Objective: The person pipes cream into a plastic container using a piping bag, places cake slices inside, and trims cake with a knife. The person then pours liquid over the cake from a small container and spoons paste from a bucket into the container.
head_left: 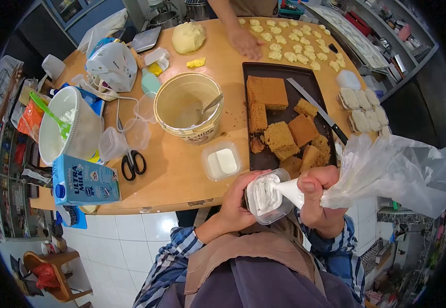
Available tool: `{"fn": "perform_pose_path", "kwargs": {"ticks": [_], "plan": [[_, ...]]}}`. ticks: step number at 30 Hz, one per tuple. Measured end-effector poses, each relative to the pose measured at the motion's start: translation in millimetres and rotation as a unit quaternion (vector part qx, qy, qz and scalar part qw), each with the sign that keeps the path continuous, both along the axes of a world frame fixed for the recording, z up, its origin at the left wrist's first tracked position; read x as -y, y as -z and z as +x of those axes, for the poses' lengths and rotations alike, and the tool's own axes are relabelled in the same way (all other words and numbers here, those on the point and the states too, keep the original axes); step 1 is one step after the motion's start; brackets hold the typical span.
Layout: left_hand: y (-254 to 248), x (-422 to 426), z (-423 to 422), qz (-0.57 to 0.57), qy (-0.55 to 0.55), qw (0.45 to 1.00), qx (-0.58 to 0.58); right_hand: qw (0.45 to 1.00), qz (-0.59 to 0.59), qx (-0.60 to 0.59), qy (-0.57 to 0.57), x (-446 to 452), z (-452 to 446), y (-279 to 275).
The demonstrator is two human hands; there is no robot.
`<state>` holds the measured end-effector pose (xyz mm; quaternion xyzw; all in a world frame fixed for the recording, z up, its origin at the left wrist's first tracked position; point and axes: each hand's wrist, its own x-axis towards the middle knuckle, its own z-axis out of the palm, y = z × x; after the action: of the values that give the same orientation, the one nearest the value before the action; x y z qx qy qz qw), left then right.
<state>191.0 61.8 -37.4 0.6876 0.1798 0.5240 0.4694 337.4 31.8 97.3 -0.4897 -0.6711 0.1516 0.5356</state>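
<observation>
**White cream going into a clear tub**

My left hand [236,208] curls round a small, clear plastic tub [272,217], holding it in front of my apron at the near edge of the wooden tabletop [151,191]. My right hand [318,191] is closed around the lower part of a translucent plastic piping bag [395,172], its narrow end pointing into the tub. White cream [265,194] lies there in ridged, side-by-side lines; whether the tip touches it, I can't tell.

To pipe this well, I'd say an even squeeze matters most, with the tip low and the rows close so no gaps form. Tilting the tub slightly should help me see the corners, and a firm grip above the cream should stop it backing up into the loose plastic.

Just beyond, a second clear square tub [207,154] holds a smooth, pale layer. Behind it, a large cream-coloured plastic bucket [182,92] has smeared walls and a metal spoon [212,102] inside. A dark rectangular baking tray [252,162] carries brown sponge cake pieces [267,92]. To the left, a white plastic bowl [90,138] contains some white cream and a bright green spatula [40,104].
</observation>
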Motion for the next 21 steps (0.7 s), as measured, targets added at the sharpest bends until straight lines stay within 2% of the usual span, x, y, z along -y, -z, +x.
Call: {"fn": "perform_pose_path", "kwargs": {"ticks": [2, 5, 6, 9, 10, 13, 16, 19, 20, 21], "plan": [[-3, 0, -2, -0.005, -0.002, 1.0, -0.015, 1.0, 0.0, 0.023, -0.016, 3, 1, -4], [6, 3, -4, -0.06, -0.01, 0.997, -0.042, 0.995, 0.018, -0.093, 0.03, 11, 2, 13], [6, 4, -4, -0.062, -0.009, 0.997, -0.04, 0.999, -0.011, -0.034, 0.015, 12, 7, 10], [0, 4, -2, -0.052, -0.004, 0.998, -0.03, 0.997, -0.005, -0.074, 0.004, 3, 2, 10], [-4, 3, 0, -0.041, -0.003, 0.999, -0.025, 0.989, -0.007, -0.145, 0.025, 4, -1, 15], [-7, 3, -2, -0.033, 0.002, 0.999, -0.043, 0.996, -0.004, -0.085, 0.034, 3, -2, 12], [-7, 5, -4, -0.043, 0.008, 0.998, -0.053, 0.994, -0.018, -0.107, 0.031, 1, -3, 13], [-9, 4, -7, -0.054, 0.012, 0.996, -0.077, 0.997, -0.008, -0.078, 0.017, 5, -2, 12], [-9, 4, -8, -0.058, 0.013, 0.994, -0.088, 0.991, 0.027, -0.131, 0.009, 4, -1, 10], [-10, 4, -7, -0.109, 0.028, 0.993, -0.038, 0.981, 0.06, -0.184, 0.001, 3, 1, 7]]}}
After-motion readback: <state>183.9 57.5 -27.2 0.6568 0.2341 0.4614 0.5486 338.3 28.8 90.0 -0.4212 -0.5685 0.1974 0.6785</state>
